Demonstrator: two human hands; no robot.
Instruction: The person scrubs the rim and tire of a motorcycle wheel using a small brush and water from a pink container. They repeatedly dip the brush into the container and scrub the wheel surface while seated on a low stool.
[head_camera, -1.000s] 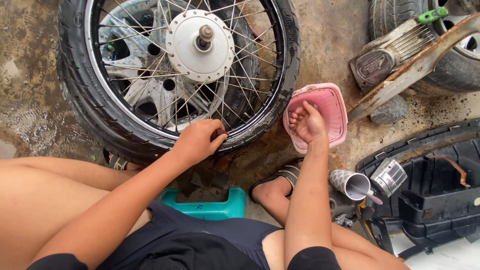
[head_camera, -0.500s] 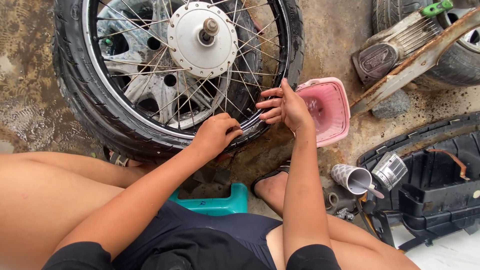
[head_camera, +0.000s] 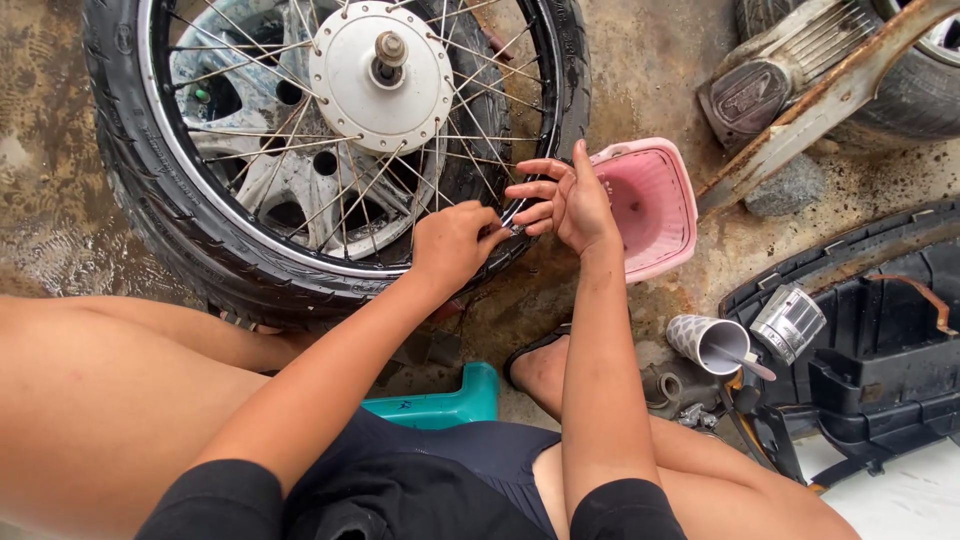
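Left hand pinching a small metal piece at the wheel rim, near five o'clock from the hub. Right hand spread, fingertips touching it. Could slip into the spokes if loosened; pink basket at three o'clock.

Both bare forearms emerge from short black fabric sleeves ending above the elbows. The left hand and right hand wear no gloves, rings or watch. Dark shorts cover the lap, and a dark sandal sits below the right fingers.
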